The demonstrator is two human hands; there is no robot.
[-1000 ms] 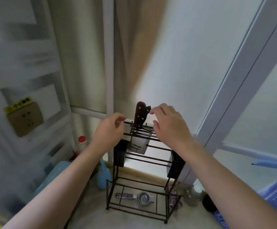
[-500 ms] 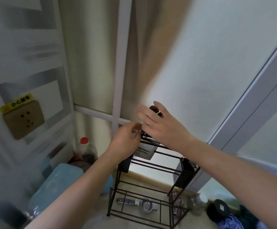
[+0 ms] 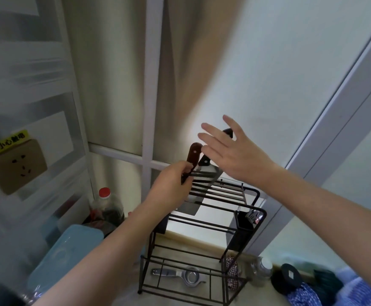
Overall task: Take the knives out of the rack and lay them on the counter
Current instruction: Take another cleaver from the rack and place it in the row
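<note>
Knives: two show in the rack (image 3: 211,219). The brown-handled knife (image 3: 194,153) stands in the top slots at the rack's left end; its broad blade (image 3: 193,206) hangs down through the wires. A black-handled knife (image 3: 204,161) stands just right of it, its handle partly hidden.
Second black handle: a dark tip (image 3: 228,131) shows behind the right hand; whether it belongs to a third knife cannot be told.
Left hand (image 3: 171,184): at the rack's top left corner, grip closed around the lower part of the brown handle, thumb and fingers clamped on it.
Right hand (image 3: 233,151): above the rack's top, fingers spread apart, holding nothing, palm close to the black handles without clear contact.
Rack: black wire frame standing on the tabletop (image 3: 122,290), against the wall corner. A dark cutlery cup (image 3: 244,221) hangs on its right side.
Lower shelf of rack: a metal squeezer (image 3: 180,275) lies there.
Left of rack: a red-capped bottle (image 3: 105,204) and a blue lidded box (image 3: 69,255).
Right of rack: a small jar (image 3: 262,268) and blue cloth (image 3: 326,290).
Progress: judged early. No knife lies on the tabletop in view; the brown-handled one is gripped but sits in its slot.
Remaining: lift it clear, lay it down, then repeat for the others.
</note>
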